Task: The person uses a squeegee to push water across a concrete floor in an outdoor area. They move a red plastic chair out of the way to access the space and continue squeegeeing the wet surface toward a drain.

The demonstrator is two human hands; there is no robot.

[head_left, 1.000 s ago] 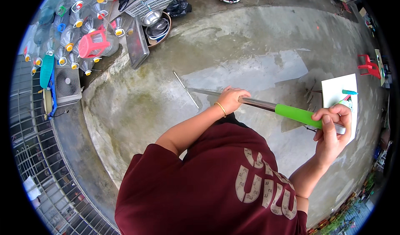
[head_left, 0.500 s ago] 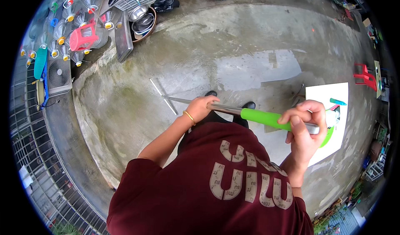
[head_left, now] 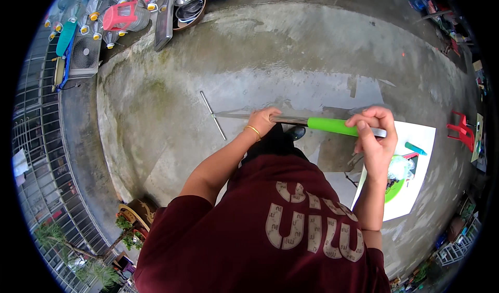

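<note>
From my remote seat I follow the long-handled tool (head_left: 292,120), which lies across the view just above its middle, running from half past nine to about three o'clock. Its thin crossbar (head_left: 207,105) sits at ten o'clock and looks to rest on the concrete floor (head_left: 156,111), though I cannot tell whether its whole edge touches.

My left hand (head_left: 264,120) is near the centre, towards one o'clock, its fingers wrapped round the bare metal shaft. That lower hold probably lets it steer the bar and bear weight on it. My right hand (head_left: 375,139), at three o'clock, has its fingers curled over the end of the green grip (head_left: 327,125), thumb on the near side; the underside is hidden, so I cannot judge how hard they squeeze. Hands set well apart on one pole likely give leverage, and the coloured sleeve is presumably there for purchase.

Beyond the right hand, at half past three, a white desk (head_left: 405,202) carries a teal tube (head_left: 416,148), a clear plastic bag (head_left: 399,165) and a green bowl (head_left: 395,191), perhaps raised there to stay off the wet ground. A red stool (head_left: 460,132) stands farther out at three o'clock. Large bottles (head_left: 95,8) crowd together at half past ten, seemingly gathered at the edge to leave walking room.
</note>
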